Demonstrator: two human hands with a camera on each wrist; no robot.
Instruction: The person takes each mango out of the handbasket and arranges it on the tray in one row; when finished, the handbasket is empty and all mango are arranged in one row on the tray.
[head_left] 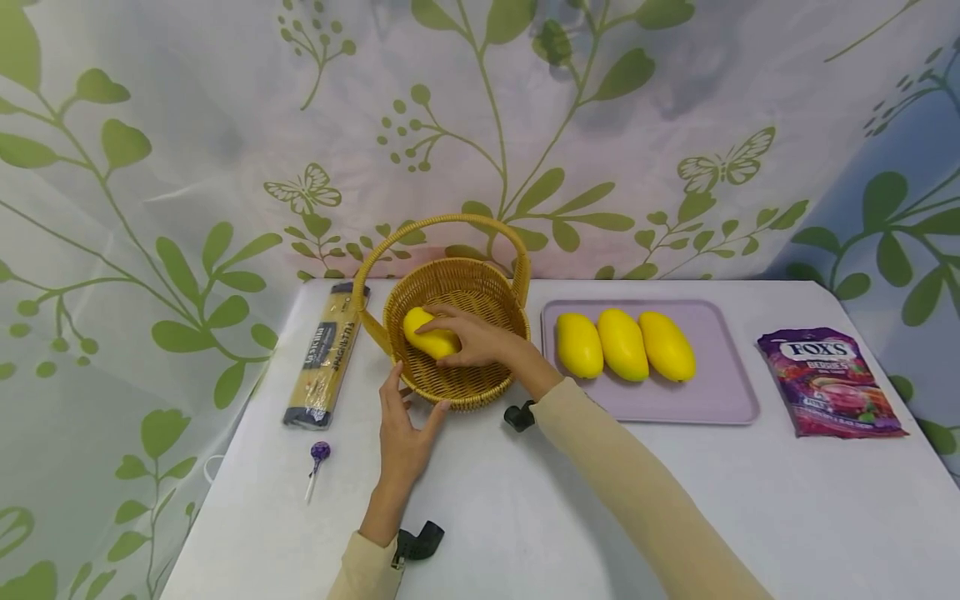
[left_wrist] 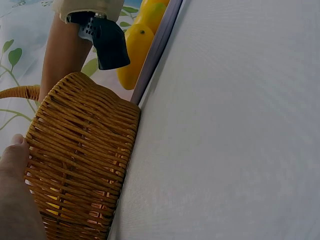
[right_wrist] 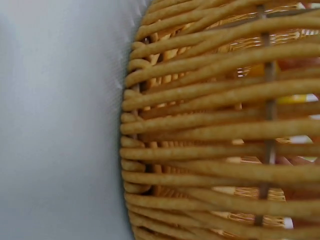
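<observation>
Inside the woven wicker basket (head_left: 465, 279), my right hand (head_left: 472, 337) grips a yellow mango (head_left: 429, 333) between thumb and fingers. The mango lies at the basket's left side, partly covered by that hand. My left hand (head_left: 405, 433) touches the basket's near left rim, thumb and fingers spread. In the left wrist view its thumb (left_wrist: 17, 155) rests at the edge of the basket wall (left_wrist: 82, 150). The right wrist view shows mostly the weave (right_wrist: 210, 120), with the hand barely visible through gaps.
Right of the basket, a lilac tray (head_left: 720, 400) bears three mangoes (head_left: 622, 343) in a row. A bag of Fox's sweets (head_left: 831, 382) lies at the far right. On the left are a spaghetti packet (head_left: 324, 358) and a purple lollipop (head_left: 319, 452). The basket handle (head_left: 442, 221) arches up behind.
</observation>
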